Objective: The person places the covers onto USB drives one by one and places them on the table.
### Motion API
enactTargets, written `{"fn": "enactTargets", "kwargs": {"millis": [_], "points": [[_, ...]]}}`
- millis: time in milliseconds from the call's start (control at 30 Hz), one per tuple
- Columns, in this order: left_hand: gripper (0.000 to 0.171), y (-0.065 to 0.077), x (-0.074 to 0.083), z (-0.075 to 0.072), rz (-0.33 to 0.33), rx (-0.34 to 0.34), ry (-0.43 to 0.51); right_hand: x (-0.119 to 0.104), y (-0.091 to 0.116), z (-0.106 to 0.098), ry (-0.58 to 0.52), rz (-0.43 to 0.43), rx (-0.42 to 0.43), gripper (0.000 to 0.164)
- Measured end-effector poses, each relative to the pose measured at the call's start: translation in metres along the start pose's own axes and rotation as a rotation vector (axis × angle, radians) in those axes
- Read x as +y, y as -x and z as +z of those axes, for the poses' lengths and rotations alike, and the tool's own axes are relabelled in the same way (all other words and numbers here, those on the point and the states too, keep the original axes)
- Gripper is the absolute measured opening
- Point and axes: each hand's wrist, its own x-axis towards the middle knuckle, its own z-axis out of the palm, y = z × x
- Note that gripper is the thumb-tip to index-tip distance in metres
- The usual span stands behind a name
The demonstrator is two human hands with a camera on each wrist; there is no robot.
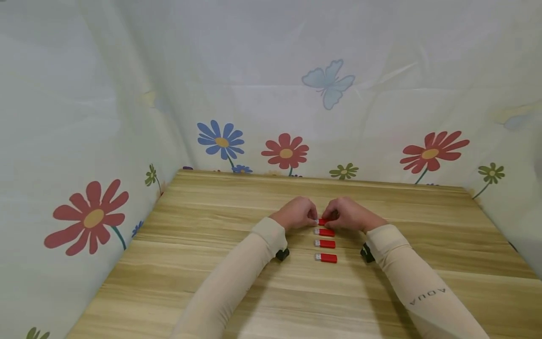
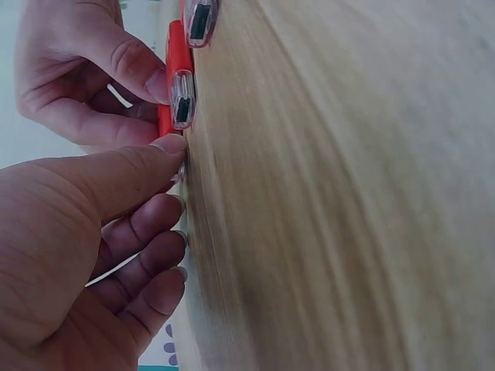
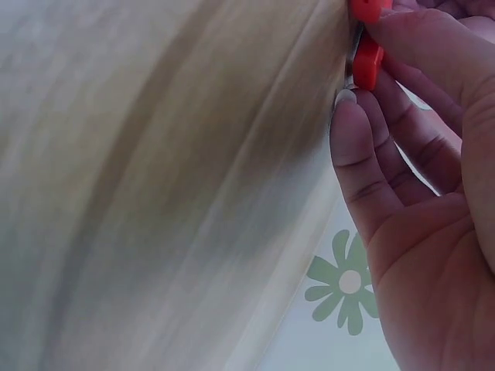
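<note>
Several red USB sticks with clear plug ends lie in a column on the wooden table. At the far end of it, my left hand pinches the clear end of the farthest USB stick. My right hand grips that stick's red end from the other side. Just nearer lie a second USB stick, a third USB stick and the nearest USB stick. In the left wrist view, the left thumb covers part of the held stick, beside the second one. The right wrist view shows a red stick end among the right fingers.
The wood-grain table reaches back to a pale curtain printed with flowers and a butterfly. Dark wrist devices show below both cuffs. Both forearms flank the column of sticks.
</note>
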Motion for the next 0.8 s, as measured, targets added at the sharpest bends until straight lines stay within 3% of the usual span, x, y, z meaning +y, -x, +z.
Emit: {"fn": "enactTargets", "kwargs": {"millis": [433,800], "points": [[0.01,0.0015,0.0015,0.0002,-0.033,-0.002,0.005,0.0034,0.0005,0.0034,-0.002,0.009,0.013,0.011],[0.009,-0.0006,-0.0011,0.0019,-0.019,0.008,0.025,0.0,0.0018,0.0026,-0.001,0.038,0.007,0.011]]}}
